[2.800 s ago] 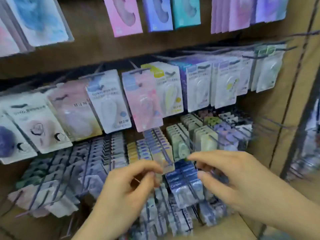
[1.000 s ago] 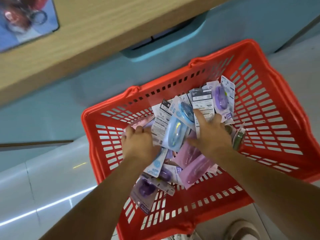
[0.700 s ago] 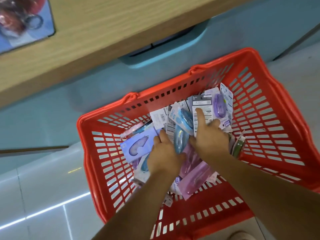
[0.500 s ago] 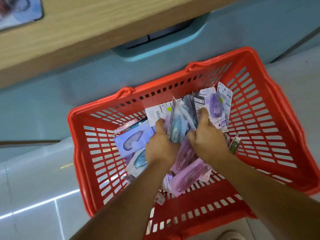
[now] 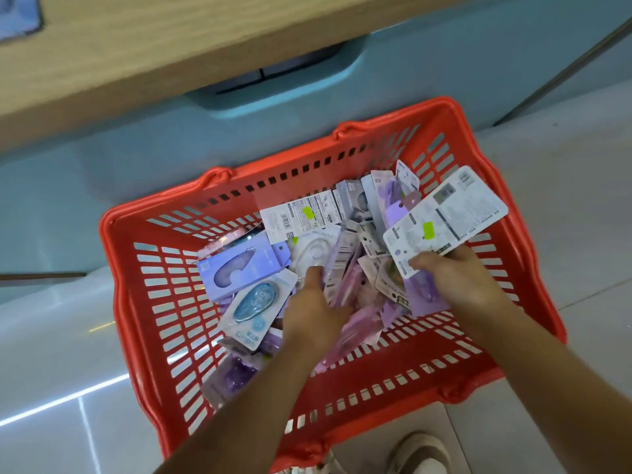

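A red plastic basket stands on the floor, holding several carded blister packs in blue, purple and pink. My left hand reaches into the middle of the pile, fingers among the packs; what it grips is hidden. My right hand holds a white card pack back side up, with a green sticker, raised over the basket's right side. A blue pack and a lilac pack lie to the left.
The basket sits on a pale tiled floor against a light blue cabinet base under a wooden shelf edge. A shoe shows at the bottom, just in front of the basket.
The view went from hanging packs on a shelf down to the basket. My hands, close together in the pile before, have parted; my right hand has lifted a white card pack to the right.
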Action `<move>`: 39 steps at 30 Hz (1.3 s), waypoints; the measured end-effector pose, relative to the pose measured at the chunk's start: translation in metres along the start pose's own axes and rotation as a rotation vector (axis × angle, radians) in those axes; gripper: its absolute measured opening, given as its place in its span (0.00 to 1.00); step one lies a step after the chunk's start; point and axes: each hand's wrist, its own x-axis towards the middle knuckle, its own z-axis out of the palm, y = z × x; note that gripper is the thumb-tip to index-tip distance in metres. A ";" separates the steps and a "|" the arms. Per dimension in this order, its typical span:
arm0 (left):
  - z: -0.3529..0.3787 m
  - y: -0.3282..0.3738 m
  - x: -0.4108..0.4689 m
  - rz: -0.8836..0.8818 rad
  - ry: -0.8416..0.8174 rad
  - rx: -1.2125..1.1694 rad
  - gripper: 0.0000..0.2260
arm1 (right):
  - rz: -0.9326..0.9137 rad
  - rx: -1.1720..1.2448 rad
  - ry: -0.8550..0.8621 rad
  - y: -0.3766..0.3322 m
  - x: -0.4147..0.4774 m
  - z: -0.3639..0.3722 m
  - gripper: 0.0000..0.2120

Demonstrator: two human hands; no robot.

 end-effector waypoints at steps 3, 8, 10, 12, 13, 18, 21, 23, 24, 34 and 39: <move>-0.003 0.003 0.005 0.005 0.075 0.034 0.31 | -0.124 -0.073 -0.037 0.004 -0.004 -0.003 0.20; -0.050 0.004 -0.021 -0.011 0.084 -0.289 0.22 | -0.285 -0.155 -0.017 0.007 -0.025 -0.019 0.44; -0.070 0.009 -0.047 -0.057 0.082 -0.506 0.16 | -0.301 -0.098 -0.009 -0.001 -0.042 -0.021 0.47; -0.087 0.020 -0.075 -0.096 0.058 -0.699 0.14 | -0.338 -0.031 0.011 -0.013 -0.059 -0.024 0.47; -0.093 0.029 -0.089 -0.104 0.043 -0.792 0.16 | -0.356 -0.017 0.020 -0.020 -0.068 -0.026 0.47; -0.118 0.076 -0.160 -0.044 -0.045 -1.088 0.27 | -0.397 0.023 -0.023 -0.070 -0.125 -0.040 0.46; -0.139 0.112 -0.206 0.015 -0.066 -1.128 0.31 | -0.421 0.081 -0.056 -0.111 -0.175 -0.061 0.48; -0.158 0.145 -0.241 0.075 -0.059 -1.126 0.33 | -0.420 0.146 -0.051 -0.147 -0.215 -0.078 0.48; -0.169 0.164 -0.259 0.109 -0.048 -1.117 0.33 | -0.425 0.176 -0.054 -0.166 -0.236 -0.087 0.49; -0.292 0.341 -0.464 0.426 0.094 -1.019 0.20 | -0.712 0.362 -0.059 -0.342 -0.454 -0.177 0.57; -0.326 0.401 -0.555 0.577 0.146 -0.945 0.21 | -0.875 0.416 -0.050 -0.394 -0.540 -0.210 0.47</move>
